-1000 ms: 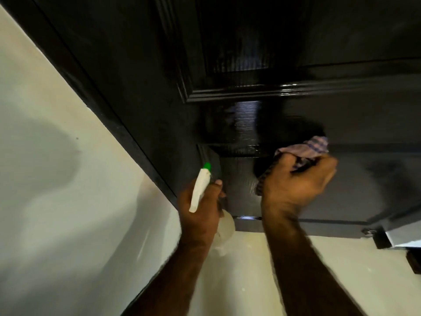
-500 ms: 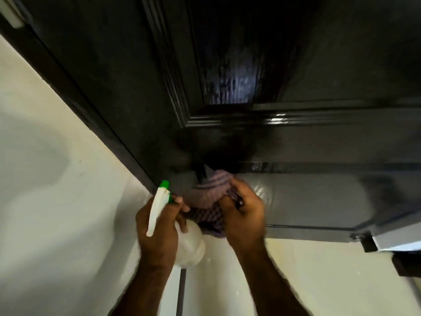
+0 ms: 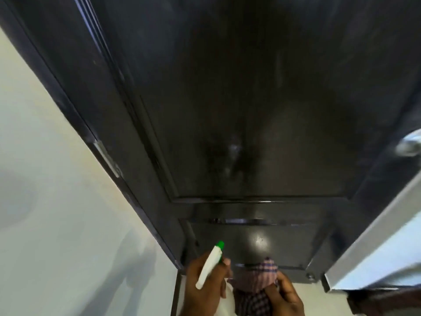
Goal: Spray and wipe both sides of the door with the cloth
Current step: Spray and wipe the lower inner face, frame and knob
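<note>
Left hand (image 3: 205, 286) grips the spray bottle (image 3: 210, 263) (nozzle up); right hand (image 3: 284, 295) clutches the cloth (image 3: 262, 281).

Pale floor (image 3: 319, 299) below the dark door (image 3: 250, 110).
Seen only as a narrow strip past the door's bottom edge.

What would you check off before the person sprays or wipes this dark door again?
1. Spray bottle gripped by left hand: ok.
2. Green nozzle pointing toward the door: ok.
3. Checked cloth held by right hand: ok.
4. Cloth on the door: cannot tell.
5. Liquid left in the bottle: cannot tell.
6. Upper panel wiped: cannot tell, the picture is blurred.
</note>
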The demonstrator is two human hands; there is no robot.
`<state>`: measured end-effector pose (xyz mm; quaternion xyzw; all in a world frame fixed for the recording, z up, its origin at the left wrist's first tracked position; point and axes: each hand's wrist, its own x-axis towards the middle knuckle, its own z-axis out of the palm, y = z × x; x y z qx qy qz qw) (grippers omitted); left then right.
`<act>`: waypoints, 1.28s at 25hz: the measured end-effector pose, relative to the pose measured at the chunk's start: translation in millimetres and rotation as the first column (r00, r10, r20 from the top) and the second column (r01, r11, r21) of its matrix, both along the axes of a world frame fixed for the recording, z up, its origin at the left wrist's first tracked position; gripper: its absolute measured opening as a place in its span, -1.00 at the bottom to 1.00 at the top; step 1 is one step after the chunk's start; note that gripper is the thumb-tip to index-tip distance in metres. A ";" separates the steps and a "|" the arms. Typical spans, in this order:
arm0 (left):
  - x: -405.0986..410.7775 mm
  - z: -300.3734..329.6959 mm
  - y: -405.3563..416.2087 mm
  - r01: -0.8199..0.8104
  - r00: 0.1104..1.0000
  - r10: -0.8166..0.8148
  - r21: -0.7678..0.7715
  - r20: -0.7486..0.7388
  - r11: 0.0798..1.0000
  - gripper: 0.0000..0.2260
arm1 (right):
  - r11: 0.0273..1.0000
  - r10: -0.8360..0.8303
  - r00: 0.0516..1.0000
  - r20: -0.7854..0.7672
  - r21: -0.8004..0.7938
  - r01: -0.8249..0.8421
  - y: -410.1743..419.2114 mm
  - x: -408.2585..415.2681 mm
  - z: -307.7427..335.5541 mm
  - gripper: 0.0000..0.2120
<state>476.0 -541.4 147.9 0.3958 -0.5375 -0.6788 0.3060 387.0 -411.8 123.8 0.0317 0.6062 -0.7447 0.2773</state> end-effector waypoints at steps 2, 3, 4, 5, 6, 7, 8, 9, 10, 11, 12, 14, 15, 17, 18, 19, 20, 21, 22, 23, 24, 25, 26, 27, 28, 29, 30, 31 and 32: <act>-5.5 49.2 39.4 0.009 1.000 -0.009 0.011 -0.008 1.000 -0.53 | 1.000 -0.005 1.000 -0.004 -0.025 0.005 38.2 0.0 43.0 -0.67; -6.5 71.1 56.8 0.019 1.000 -0.019 0.015 -0.003 1.000 -0.53 | 0.998 -0.016 0.999 0.030 -0.064 0.018 54.9 0.9 63.2 -0.67; -4.5 89.0 74.4 0.027 1.000 -0.027 0.017 0.015 0.999 -0.58 | 0.993 -0.017 0.997 0.078 -0.112 0.025 73.8 4.3 85.2 -0.68; -5.1 107.4 91.3 0.042 0.998 -0.043 0.018 0.043 0.999 -0.64 | 0.991 -0.033 0.993 0.116 -0.125 0.048 91.9 4.4 106.0 -0.69; -7.2 123.5 103.7 0.063 0.996 -0.064 0.013 0.067 0.998 -0.67 | 0.990 -0.049 0.990 0.134 -0.127 0.066 105.8 2.9 126.2 -0.71; -8.4 137.0 116.4 0.086 0.993 -0.086 -0.001 0.079 0.996 -0.67 | 0.989 -0.063 0.990 0.125 -0.127 0.079 120.6 1.5 142.3 -0.72; -10.7 148.7 125.0 0.105 0.992 -0.103 -0.025 0.068 0.994 -0.65 | 0.988 -0.079 0.990 0.112 -0.125 0.093 130.9 -1.4 155.6 -0.72; -15.0 161.9 132.3 0.123 0.991 -0.120 -0.052 0.056 0.991 -0.65 | 0.986 -0.089 0.991 0.103 -0.133 0.103 140.5 -5.9 166.2 -0.73; -17.9 173.5 140.9 0.145 0.989 -0.141 -0.080 0.052 0.986 -0.69 | 0.984 -0.104 0.990 0.100 -0.134 0.117 151.7 -8.2 174.0 -0.73; -21.3 184.4 148.1 0.167 0.986 -0.163 -0.107 0.046 0.980 -0.77 | 0.981 -0.120 0.988 0.101 -0.138 0.134 161.2 -11.3 180.3 -0.73; -25.3 193.4 155.6 0.189 0.982 -0.185 -0.132 0.044 0.973 -0.83 | 0.979 -0.136 0.986 0.096 -0.138 0.149 171.5 -13.6 183.7 -0.74; -36.0 205.5 165.5 0.240 0.971 -0.237 -0.167 0.040 0.956 -0.82 | 0.977 -0.146 0.985 0.097 -0.139 0.159 185.4 -18.6 188.0 -0.76; -41.6 208.6 167.1 0.269 0.963 -0.268 -0.176 0.032 0.947 -0.82 | 0.978 -0.143 0.985 0.098 -0.140 0.156 189.7 -21.2 190.4 -0.76; -51.8 211.0 167.5 0.304 0.952 -0.307 -0.187 0.013 0.934 -0.81 | 0.979 -0.144 0.984 0.106 -0.130 0.157 195.6 -27.8 189.7 -0.76; -58.2 211.4 167.4 0.320 0.946 -0.325 -0.191 0.008 0.928 -0.82 | 0.977 -0.152 0.982 0.115 -0.132 0.167 198.8 -33.2 188.2 -0.76; -65.5 210.3 165.3 0.336 0.940 -0.342 -0.193 0.004 0.922 -0.83 | 0.974 -0.167 0.977 0.131 -0.134 0.185 201.1 -40.4 186.4 -0.77; -73.8 209.5 161.8 0.351 0.934 -0.358 -0.192 -0.002 0.916 -0.83 | 0.964 -0.186 0.971 0.147 -0.164 0.209 203.3 -48.8 184.2 -0.76; -83.7 208.8 156.6 0.361 0.929 -0.369 -0.187 -0.007 0.914 -0.85 | 0.953 -0.210 0.963 0.172 -0.185 0.241 205.1 -60.8 180.8 -0.75; -94.7 208.8 150.8 0.368 0.927 -0.376 -0.183 -0.007 0.911 -0.85 | 0.942 -0.228 0.951 0.207 -0.200 0.269 205.7 -75.2 178.2 -0.73; -106.0 208.0 145.6 0.376 0.924 -0.383 -0.180 0.001 0.909 -0.84 | 0.932 -0.256 0.934 0.249 -0.194 0.307 205.7 -88.1 176.8 -0.70; -117.1 207.5 141.5 0.383 0.922 -0.386 -0.178 0.018 0.907 -0.81 | 0.922 -0.272 0.917 0.293 -0.193 0.335 206.4 -100.6 172.8 -0.68; -125.5 208.1 139.3 0.386 0.922 -0.387 -0.175 0.028 0.906 -0.78 | 0.914 -0.289 0.901 0.324 -0.188 0.361 207.2 -111.1 168.5 -0.66; -133.2 209.4 139.4 0.385 0.922 -0.386 -0.170 0.029 0.907 -0.79 | 0.911 -0.286 0.897 0.335 -0.196 0.364 208.0 -120.5 164.9 -0.65; -142.2 211.0 141.3 0.380 0.924 -0.380 -0.160 0.029 0.911 -0.80 | 0.916 -0.284 0.902 0.324 -0.186 0.355 209.1 -130.1 161.9 -0.66; -151.1 213.4 144.2 0.371 0.928 -0.370 -0.145 0.030 0.917 -0.80 | 0.926 -0.277 0.913 0.299 -0.170 0.337 210.1 -141.2 158.1 -0.68; -160.5 216.3 147.1 0.355 0.935 -0.355 -0.128 0.026 0.926 -0.79 | 0.931 -0.274 0.918 0.288 -0.161 0.328 210.6 -153.8 154.3 -0.72; -170.5 217.7 149.8 0.334 0.942 -0.335 -0.116 0.020 0.935 -0.78 | 0.936 -0.269 0.921 0.283 -0.146 0.319 210.3 -170.0 148.3 -0.74; -181.2 218.0 152.7 0.303 0.953 -0.304 -0.112 0.014 0.946 -0.79 | 0.950 -0.251 0.926 0.282 -0.113 0.292 210.4 -188.0 145.0 -0.72; -192.1 218.0 155.9 0.267 0.964 -0.268 -0.114 0.009 0.957 -0.82 | 0.967 -0.209 0.934 0.288 -0.083 0.242 210.6 -210.3 141.5 -0.70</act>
